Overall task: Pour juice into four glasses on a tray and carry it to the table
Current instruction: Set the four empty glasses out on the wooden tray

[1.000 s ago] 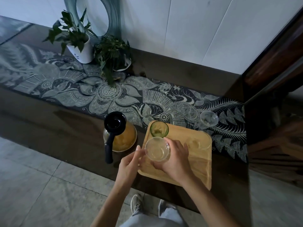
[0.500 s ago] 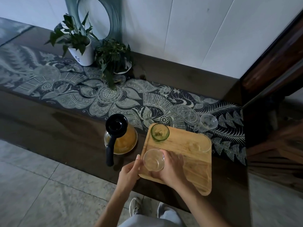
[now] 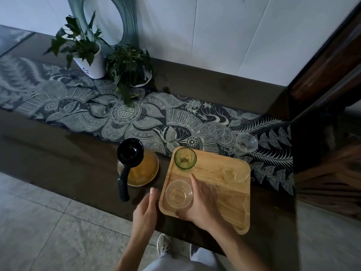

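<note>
On the rectangular wooden tray (image 3: 224,196), the right hand (image 3: 201,204) cupped a clear round glass (image 3: 179,194); the left hand (image 3: 145,210) hovered spread, just beside the black-handled juice pitcher (image 3: 136,167).

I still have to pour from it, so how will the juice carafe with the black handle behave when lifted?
The carafe looks well filled with orange juice, so probably heavy for its size. Its handle juts out to one side, so it may want to tilt. The body looks like glass: likely smooth and breakable.

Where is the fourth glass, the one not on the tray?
The clear glass stands on the patterned runner, just beyond the wooden tray and its far right corner.
</note>
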The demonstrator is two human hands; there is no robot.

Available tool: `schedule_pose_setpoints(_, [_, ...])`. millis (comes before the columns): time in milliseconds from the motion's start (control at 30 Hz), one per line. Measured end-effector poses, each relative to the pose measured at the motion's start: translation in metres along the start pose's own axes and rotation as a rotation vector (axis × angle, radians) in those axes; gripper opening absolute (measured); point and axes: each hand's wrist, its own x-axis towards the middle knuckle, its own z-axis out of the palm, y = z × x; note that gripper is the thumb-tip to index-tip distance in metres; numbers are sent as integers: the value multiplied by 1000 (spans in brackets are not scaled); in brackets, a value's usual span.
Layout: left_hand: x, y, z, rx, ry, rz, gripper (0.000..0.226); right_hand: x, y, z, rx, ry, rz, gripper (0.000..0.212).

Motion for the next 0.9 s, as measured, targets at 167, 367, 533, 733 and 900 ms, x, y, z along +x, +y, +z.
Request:
schedule_pose_setpoints(167, [-7,44,23,-25,-15,235,42,-4,16,-59,222,164,-35,104])
schedule_pose_setpoints(367, [9,108,104,-71,-228,203,70,18,73,-139,278,413,78,79])
schedule_pose_setpoints(533, [35,133,180,17,-375,76,82,50,132,-168,236,458,213,80])
schedule_pose_setpoints(733, [75,147,249,61,-413,-106,91,88,176,-172,151,348,319,105])
schedule_pose_setpoints(900, [90,152,272,136,-336,-96,97,114,190,-171,122,244,343,117])
